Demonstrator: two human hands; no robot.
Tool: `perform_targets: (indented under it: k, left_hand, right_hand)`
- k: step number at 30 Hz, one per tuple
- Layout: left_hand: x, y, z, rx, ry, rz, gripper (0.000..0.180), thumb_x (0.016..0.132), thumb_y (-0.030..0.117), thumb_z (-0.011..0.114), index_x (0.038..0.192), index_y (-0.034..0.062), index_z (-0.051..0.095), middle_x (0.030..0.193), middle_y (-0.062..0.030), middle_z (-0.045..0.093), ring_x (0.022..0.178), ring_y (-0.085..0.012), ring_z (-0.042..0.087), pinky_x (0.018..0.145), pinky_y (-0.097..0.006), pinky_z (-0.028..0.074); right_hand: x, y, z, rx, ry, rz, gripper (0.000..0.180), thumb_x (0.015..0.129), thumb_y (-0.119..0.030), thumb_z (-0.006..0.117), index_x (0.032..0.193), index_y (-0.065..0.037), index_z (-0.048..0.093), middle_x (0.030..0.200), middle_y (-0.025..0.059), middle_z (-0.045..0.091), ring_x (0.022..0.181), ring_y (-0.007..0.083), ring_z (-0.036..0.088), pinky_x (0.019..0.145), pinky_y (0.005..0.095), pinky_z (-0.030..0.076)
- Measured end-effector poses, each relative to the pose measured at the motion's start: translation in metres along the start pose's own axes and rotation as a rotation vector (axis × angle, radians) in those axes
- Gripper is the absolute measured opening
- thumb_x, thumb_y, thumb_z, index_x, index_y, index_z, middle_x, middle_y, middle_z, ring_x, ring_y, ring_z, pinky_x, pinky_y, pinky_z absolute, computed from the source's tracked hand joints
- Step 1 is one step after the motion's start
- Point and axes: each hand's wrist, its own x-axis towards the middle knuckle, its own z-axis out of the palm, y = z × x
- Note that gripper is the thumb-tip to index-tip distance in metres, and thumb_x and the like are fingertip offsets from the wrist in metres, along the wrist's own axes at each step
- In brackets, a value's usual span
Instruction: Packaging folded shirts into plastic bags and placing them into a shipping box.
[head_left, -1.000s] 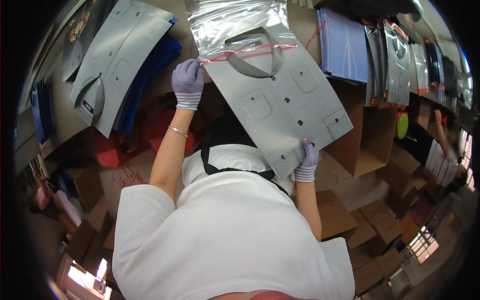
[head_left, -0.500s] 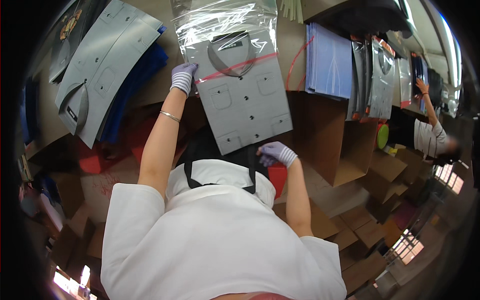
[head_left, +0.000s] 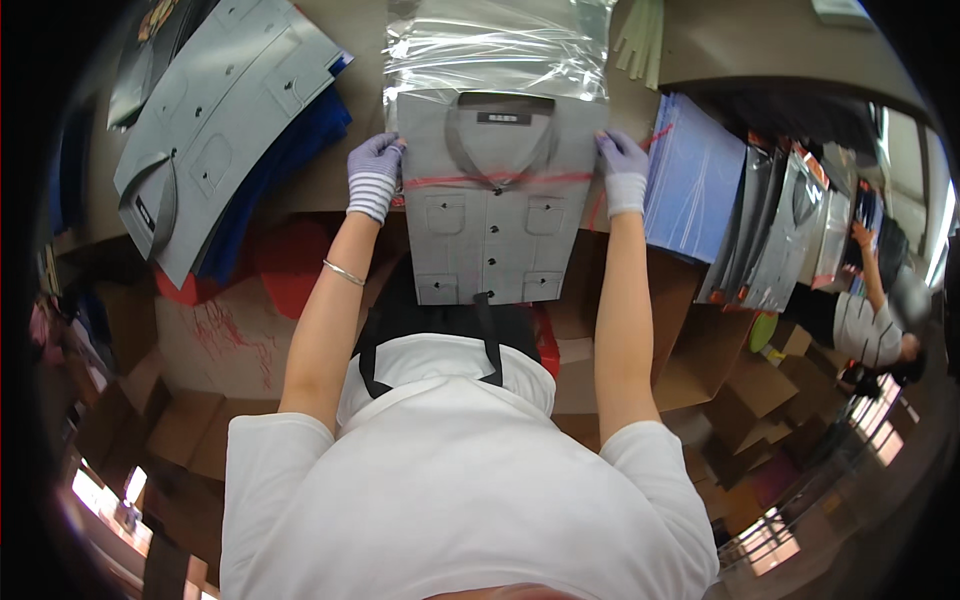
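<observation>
Left hand and right hand pinch the bagged shirt across the desk's near edge. Probably light, slippery; both sides are good for holding.

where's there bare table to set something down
Widest bare table: right of the pale strips, beyond the blue stack. A narrower gap lies between grey stack and plastic bag. Crowded: right of the blue stack, with bagged shirts.

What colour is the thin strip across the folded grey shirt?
The thin strip is red; the head view shows it best.
</observation>
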Motion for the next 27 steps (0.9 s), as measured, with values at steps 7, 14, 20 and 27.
perform_targets:
  k: [7, 14, 20, 27]
  left_hand:
    - [-0.055, -0.045, -0.015, 0.239, -0.212, 0.140, 0.015, 0.076, 0.008, 0.062, 0.085, -0.0035, 0.061, 0.068, -0.0077, 0.060, 0.062, -0.0115, 0.052, 0.060, -0.026, 0.044]
    - [-0.144, -0.094, -0.062, 0.201, -0.649, -0.332, 0.007, 0.085, 0.004, 0.052, 0.082, -0.0024, 0.054, 0.066, -0.0042, 0.058, 0.062, -0.0089, 0.054, 0.058, -0.023, 0.047]
    - [-0.160, 0.056, -0.055, 0.071, -0.903, 0.142, 0.009, 0.083, 0.002, 0.051, 0.088, -0.0046, 0.056, 0.074, -0.0061, 0.060, 0.068, -0.0107, 0.057, 0.064, -0.024, 0.049]
    - [-0.184, 0.026, -0.031, 0.145, -1.097, 0.162, 0.016, 0.087, 0.007, 0.050, 0.092, -0.0056, 0.056, 0.082, -0.0090, 0.061, 0.076, -0.0140, 0.060, 0.070, -0.025, 0.050]
  right_hand:
    - [-0.095, 0.046, -0.028, -0.063, 0.025, 0.150, 0.021, 0.077, -0.012, 0.065, 0.088, 0.005, 0.062, 0.075, 0.0031, 0.061, 0.071, 0.0091, 0.053, 0.069, 0.0231, 0.045]
    - [-0.253, 0.115, -0.041, 0.270, -0.077, 0.562, 0.020, 0.080, -0.014, 0.062, 0.091, 0.002, 0.060, 0.075, 0.0004, 0.058, 0.064, 0.0072, 0.050, 0.058, 0.0211, 0.042]
    - [-0.194, -0.068, -0.066, 0.477, 0.184, 0.273, 0.020, 0.083, -0.021, 0.061, 0.073, -0.004, 0.059, 0.060, -0.0023, 0.051, 0.050, 0.0061, 0.042, 0.046, 0.0222, 0.034]
    - [-0.196, -0.215, -0.107, -0.556, 0.009, -0.575, 0.025, 0.073, -0.009, 0.060, 0.097, -0.006, 0.061, 0.058, 0.0103, 0.054, 0.048, 0.0248, 0.051, 0.046, 0.0331, 0.040]
